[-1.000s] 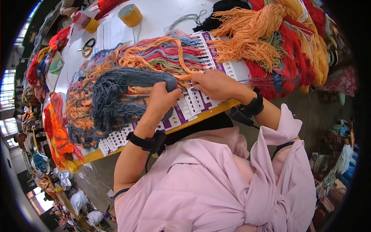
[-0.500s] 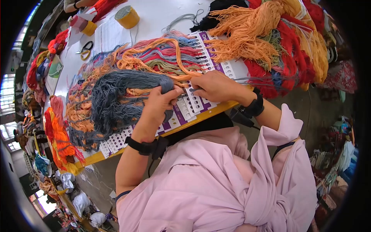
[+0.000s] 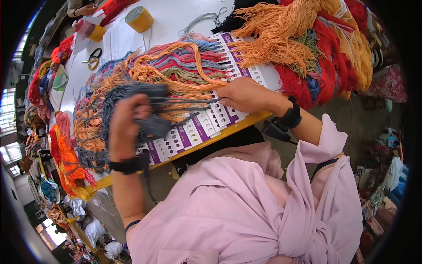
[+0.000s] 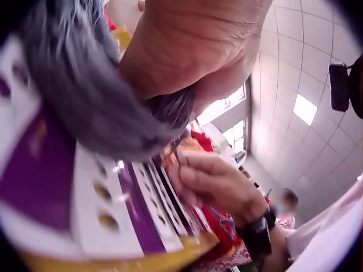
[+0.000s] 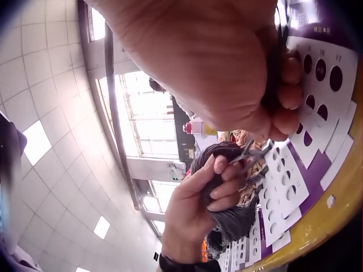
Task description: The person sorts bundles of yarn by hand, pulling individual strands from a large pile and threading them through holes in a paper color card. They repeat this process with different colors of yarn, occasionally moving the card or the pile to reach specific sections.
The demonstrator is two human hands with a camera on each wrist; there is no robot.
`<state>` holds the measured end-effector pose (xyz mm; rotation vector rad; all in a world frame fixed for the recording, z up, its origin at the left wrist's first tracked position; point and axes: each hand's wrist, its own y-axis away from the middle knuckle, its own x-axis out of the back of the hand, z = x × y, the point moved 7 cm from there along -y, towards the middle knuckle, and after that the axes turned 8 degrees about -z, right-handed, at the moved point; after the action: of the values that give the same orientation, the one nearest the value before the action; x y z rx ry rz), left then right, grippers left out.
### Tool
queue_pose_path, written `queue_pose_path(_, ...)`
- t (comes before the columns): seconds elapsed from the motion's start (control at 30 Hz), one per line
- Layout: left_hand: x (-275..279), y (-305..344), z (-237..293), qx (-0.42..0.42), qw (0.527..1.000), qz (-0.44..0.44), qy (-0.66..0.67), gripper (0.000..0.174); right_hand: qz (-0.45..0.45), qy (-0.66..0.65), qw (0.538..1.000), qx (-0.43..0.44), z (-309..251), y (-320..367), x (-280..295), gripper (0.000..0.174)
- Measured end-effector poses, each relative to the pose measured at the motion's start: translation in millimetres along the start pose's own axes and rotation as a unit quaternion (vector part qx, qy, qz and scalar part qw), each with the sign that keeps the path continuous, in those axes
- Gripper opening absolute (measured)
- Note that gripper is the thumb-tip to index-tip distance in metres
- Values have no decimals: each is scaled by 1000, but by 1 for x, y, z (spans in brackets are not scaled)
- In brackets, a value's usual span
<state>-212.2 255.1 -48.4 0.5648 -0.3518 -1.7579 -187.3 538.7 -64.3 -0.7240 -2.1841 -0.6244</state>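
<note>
In the head view my left hand (image 3: 128, 123), blurred, grips a thick grey-blue yarn bundle (image 3: 156, 125) above the left part of the table. Several grey strands (image 3: 187, 101) stretch from it across to my right hand (image 3: 248, 94), whose curled fingers pinch them over the punched cards (image 3: 193, 133). The right wrist view shows the left fingers wrapped round the grey bundle (image 5: 235, 222). Under the hands, orange yarn (image 3: 198, 86) and other coloured yarns lie in rows over the cards.
Scissors (image 3: 93, 58), a yellow roll (image 3: 139, 19) and a printed sheet (image 3: 118, 40) lie at the back left. Red yarn (image 3: 332, 66) and orange hanks (image 3: 277, 31) are heaped at the right. The table's yellow edge (image 3: 239, 127) runs before the body.
My left hand has moved left with the grey-blue bundle, away from the right hand, and strands now stretch between them. The right hand has stayed nearly in place.
</note>
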Motion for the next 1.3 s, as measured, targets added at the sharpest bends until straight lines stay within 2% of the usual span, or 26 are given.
queue_pose_path(0.03, 50, 6, 14, -21, 988, 26, 154, 13, -4, 1, 1000, -6, 0, 0, 0, 15)
queue_pose_path(0.1, 175, 29, 43, -127, 961, 229, 91, 12, -14, 4, 1000, -16, -1, -1, -1, 15)
queue_pose_path(0.2, 243, 61, 52, -104, 921, 374, -36, 14, -10, 31, 999, -19, -1, -3, -4, 15)
queue_pose_path(0.23, 204, 58, 66, -112, 935, 328, -77, 16, -15, 35, 999, -25, -2, -4, -1, 16)
queue_pose_path(0.27, 142, 58, 74, -115, 945, 283, -117, 17, -25, 37, 999, -30, -6, -3, 0, 17)
queue_pose_path(0.3, 93, 50, 68, -128, 968, 196, -94, 18, -37, 39, 998, -35, -11, -2, 0, 18)
queue_pose_path(0.33, 43, 41, 59, -144, 981, 108, -70, 19, -12, 8, 1000, -27, -18, -1, 3, 18)
queue_pose_path(0.37, -8, 35, 42, -156, 987, 37, 31, 22, 13, -22, 1000, -18, -25, 0, 7, 18)
queue_pose_path(0.4, -46, 28, 21, -132, 986, -13, 98, 29, 36, -52, 998, -8, -31, 0, 10, 18)
queue_pose_path(0.43, -77, 19, 1, -119, 974, -117, 154, 39, 68, -52, 996, -17, -30, -2, 9, 17)
queue_pose_path(0.5, -110, 2, -39, -35, 935, -163, 312, 42, 138, -53, 988, -39, -21, -4, 2, 15)
queue_pose_path(0.6, -119, -4, -57, -37, 927, -169, 332, 45, 199, -235, 951, -6, -27, -8, 2, 12)
queue_pose_path(0.63, -121, -4, -55, -39, 928, -180, 324, 46, 176, -339, 924, -7, -29, -15, -6, 11)
queue_pose_path(0.7, -122, 3, -54, -43, 930, -195, 309, 47, 118, -540, 833, -6, -40, -31, -29, 9)
queue_pose_path(0.83, -113, 5, -55, -51, 939, -161, 301, 44, 76, -642, 762, -17, -41, -42, -48, 6)
queue_pose_path(0.87, -114, 10, -51, -50, 937, -156, 310, 44, 102, -673, 733, -10, -45, -41, -46, 8)
queue_pose_path(0.97, -109, 8, -56, -44, 930, -142, 337, 43, 35, -657, 753, -10, -42, -33, -46, 9)
queue_pose_path(1.07, -96, 3, -64, -50, 936, -134, 322, 46, 71, -709, 701, -16, -42, -30, -48, 9)
queue_pose_path(1.1, -94, 2, -65, -53, 940, -134, 310, 48, 73, -704, 706, -17, -42, -29, -49, 10)
queue_pose_path(1.2, -96, 8, -59, -61, 950, -126, 281, 38, 72, -689, 721, -16, -41, -26, -52, 12)
queue_pose_path(1.3, -96, 9, -56, -92, 966, -119, 212, 40, 66, -680, 731, -11, -41, -23, -55, 14)
